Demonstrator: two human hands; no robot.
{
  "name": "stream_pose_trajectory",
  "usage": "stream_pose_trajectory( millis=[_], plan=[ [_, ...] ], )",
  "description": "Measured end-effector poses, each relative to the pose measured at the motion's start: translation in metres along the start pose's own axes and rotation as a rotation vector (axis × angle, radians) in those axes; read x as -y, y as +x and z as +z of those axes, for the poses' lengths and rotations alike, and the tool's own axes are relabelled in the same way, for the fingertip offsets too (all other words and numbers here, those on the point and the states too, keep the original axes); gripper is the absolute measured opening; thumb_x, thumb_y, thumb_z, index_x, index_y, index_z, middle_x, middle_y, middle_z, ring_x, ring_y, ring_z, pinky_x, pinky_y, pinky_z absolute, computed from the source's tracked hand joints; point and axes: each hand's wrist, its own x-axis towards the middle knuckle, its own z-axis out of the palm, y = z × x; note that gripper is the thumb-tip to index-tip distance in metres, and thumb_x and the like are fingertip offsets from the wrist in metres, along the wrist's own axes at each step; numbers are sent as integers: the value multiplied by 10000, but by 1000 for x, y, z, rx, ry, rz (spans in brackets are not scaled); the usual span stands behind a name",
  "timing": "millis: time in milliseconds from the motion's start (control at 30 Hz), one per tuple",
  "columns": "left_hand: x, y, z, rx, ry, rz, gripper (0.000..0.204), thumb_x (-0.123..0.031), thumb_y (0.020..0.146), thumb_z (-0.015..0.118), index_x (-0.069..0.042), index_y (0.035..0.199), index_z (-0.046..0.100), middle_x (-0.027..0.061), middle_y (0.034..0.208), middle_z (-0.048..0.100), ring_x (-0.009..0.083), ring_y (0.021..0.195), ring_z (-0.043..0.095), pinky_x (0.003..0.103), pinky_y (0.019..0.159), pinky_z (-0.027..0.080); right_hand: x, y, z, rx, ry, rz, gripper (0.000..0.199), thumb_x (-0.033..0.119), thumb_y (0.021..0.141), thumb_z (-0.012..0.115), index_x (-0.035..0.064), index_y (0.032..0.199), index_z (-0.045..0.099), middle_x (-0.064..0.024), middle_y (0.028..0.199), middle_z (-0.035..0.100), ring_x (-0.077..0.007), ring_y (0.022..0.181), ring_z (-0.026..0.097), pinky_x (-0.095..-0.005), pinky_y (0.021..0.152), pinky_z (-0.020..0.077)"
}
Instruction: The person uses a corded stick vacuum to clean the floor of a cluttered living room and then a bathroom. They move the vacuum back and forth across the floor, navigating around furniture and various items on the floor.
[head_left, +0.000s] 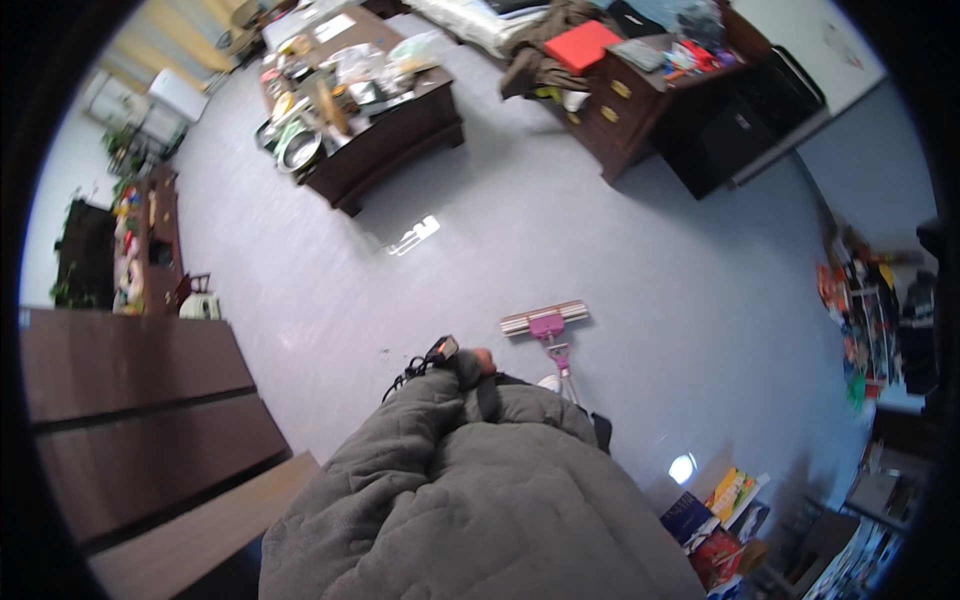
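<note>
One hand (482, 360) shows only as a patch of skin at the cuff of a grey quilted sleeve (450, 470) that fills the lower centre; which hand it is, and how far its fingers are curled, cannot be told, though it appears to lie at the top of a mop handle (565, 375). The other hand is hidden under the coat. A small black device with dangling cords (425, 360) sits at the sleeve's 10 o'clock, touching the cuff.

The mop head (545, 320), a flat pale sponge bar with a pink bracket, rests on the grey floor (560, 230) at 2 o'clock from the visible hand, near it.

Further out: a dark low table (385, 135) crowded with bowls and packets at 11 o'clock; a dark wooden dresser (625, 110) bearing a red box (582, 45) and heaped clothes at 1 o'clock; brown wooden panels (140, 410) at 9 o'clock; a stack of books (720, 515) at 4 o'clock; and a cluttered shelf (870, 320) at 3 o'clock.
</note>
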Motion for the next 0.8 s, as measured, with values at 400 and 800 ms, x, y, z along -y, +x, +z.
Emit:
stream_pose_trajectory(
  millis=[400,800],
  plan=[
    [129,-79,25,25,-981,-411,402,-309,906,527,-126,1263,534,91,1052,687,308,866,690,523,662,531,250,266,-45,-150,-406,-384,461,399,807,659,19,1067,671,-256,970,672,-447,953,632,-490,817,507],
    [159,-65,107,-119,-1438,-505,372,-293,915,528,-113,1239,514,77,1016,667,272,841,635,493,702,498,395,82,-112,-163,-374,-732,425,359,797,668,3,1028,661,-266,966,663,-452,947,628,-489,799,504]
  ],
)
